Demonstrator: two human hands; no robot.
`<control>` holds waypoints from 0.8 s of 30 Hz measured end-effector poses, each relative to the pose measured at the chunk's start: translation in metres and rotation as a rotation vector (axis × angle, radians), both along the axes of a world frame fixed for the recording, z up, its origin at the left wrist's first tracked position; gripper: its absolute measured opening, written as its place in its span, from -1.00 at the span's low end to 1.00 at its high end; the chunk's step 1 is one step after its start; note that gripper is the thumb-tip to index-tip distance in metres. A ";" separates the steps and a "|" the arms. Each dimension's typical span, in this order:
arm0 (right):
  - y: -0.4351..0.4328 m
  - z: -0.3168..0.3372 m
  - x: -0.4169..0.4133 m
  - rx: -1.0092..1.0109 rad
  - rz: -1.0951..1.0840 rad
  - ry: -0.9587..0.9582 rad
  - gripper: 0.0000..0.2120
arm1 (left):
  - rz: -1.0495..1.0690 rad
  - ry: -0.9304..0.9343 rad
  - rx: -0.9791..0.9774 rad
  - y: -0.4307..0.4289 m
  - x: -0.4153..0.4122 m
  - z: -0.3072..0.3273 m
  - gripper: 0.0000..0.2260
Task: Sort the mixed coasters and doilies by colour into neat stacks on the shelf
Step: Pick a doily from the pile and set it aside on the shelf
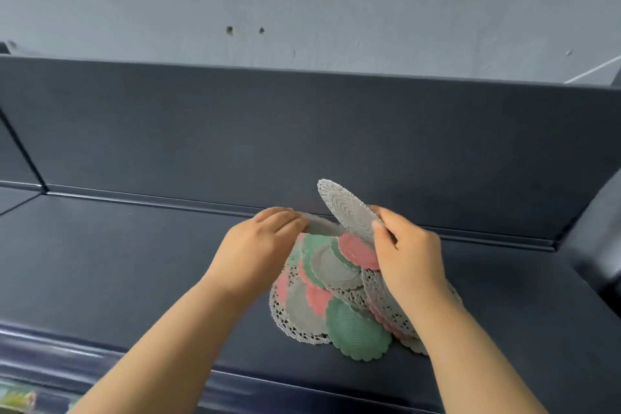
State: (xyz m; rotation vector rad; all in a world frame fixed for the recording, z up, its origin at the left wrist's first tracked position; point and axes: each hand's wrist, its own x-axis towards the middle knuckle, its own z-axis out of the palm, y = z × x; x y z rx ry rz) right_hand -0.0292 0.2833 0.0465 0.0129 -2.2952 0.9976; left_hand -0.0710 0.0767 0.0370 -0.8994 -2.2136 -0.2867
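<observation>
Two hands work the mixed pile (336, 296), right of centre on the shelf (134, 262). The right hand (410, 245) pinches a grey coaster (346, 208), tilted clear for sorting; the left hand (262, 239) curls its fingers over the pile's far edge, likely steadying it.

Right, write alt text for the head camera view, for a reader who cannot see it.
Two bare hands sort a mixed pile of grey, green and pink coasters and pale lace doilies on a dark shelf. The right hand pinches a raised grey coaster; the left hand grips the edge of a second grey coaster.
</observation>
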 end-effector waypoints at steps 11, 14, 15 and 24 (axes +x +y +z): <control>-0.204 -0.007 0.003 0.012 0.176 0.186 -0.65 | 0.190 -0.031 0.199 -0.215 0.035 -0.019 -0.72; -0.269 -0.017 0.005 0.021 0.230 0.148 -0.63 | 0.236 -0.071 0.232 -0.279 0.047 -0.027 -0.70; -0.289 -0.020 0.005 0.040 0.241 0.150 -0.63 | 0.247 -0.081 0.245 -0.298 0.050 -0.030 -0.70; -0.386 -0.042 0.001 0.063 0.253 0.101 -0.65 | 0.301 -0.172 0.245 -0.408 0.058 -0.048 -0.68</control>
